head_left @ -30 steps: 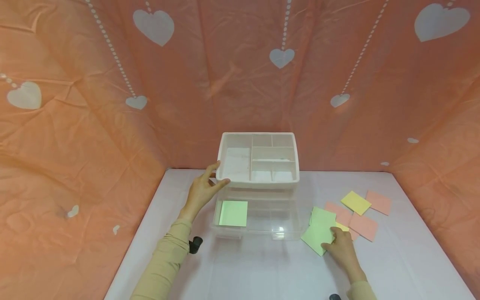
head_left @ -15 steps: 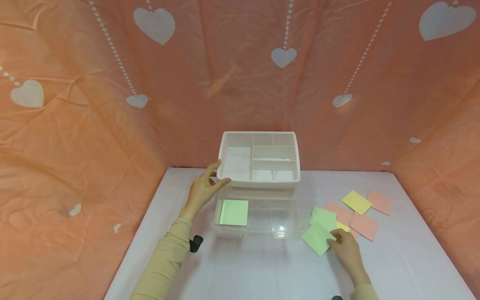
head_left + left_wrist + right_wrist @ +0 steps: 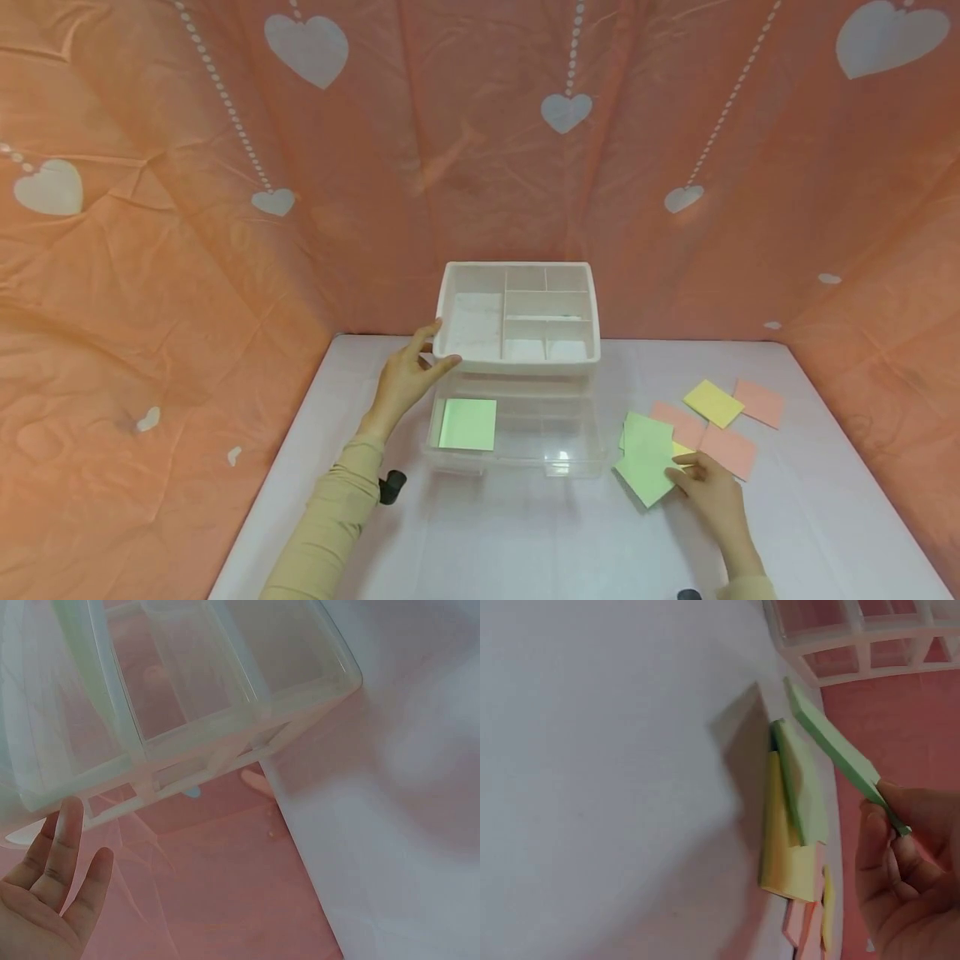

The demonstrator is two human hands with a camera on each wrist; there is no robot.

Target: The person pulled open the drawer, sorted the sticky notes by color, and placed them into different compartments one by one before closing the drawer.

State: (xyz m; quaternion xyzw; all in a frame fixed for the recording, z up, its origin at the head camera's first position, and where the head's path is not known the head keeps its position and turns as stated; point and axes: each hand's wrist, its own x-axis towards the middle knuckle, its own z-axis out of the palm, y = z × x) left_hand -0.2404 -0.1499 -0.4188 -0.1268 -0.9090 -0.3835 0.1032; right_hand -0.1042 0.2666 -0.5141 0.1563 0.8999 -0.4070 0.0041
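On the white table [image 3: 525, 533], a clear plastic organizer [image 3: 517, 367] stands against the pink heart-print backdrop [image 3: 187, 208], its white compartment tray [image 3: 519, 315] on top and its lower drawer [image 3: 516, 433] pulled out toward the person. A green sticky-note pad [image 3: 467, 424] lies in the left section of that drawer. The left hand [image 3: 405, 379] rests at the front left corner of the tray, thumb on the rim and fingers relaxed and nearly straight along the side; the left wrist view shows the straight fingertips [image 3: 71, 825] touching the plastic edge from below. To the right of the drawer, the right hand [image 3: 712, 492] pinches a green sticky-note pad [image 3: 647, 475] by its edge between thumb and curled fingers; the right wrist view shows this pad [image 3: 840, 761] lifted at a tilt off the table. Beneath and just beside it lie another green pad [image 3: 651, 431] and a yellow pad [image 3: 787, 847], partly overlapping. Farther right, pink pads [image 3: 726, 450] and one more yellow pad [image 3: 712, 403] are scattered on the table, some touching.
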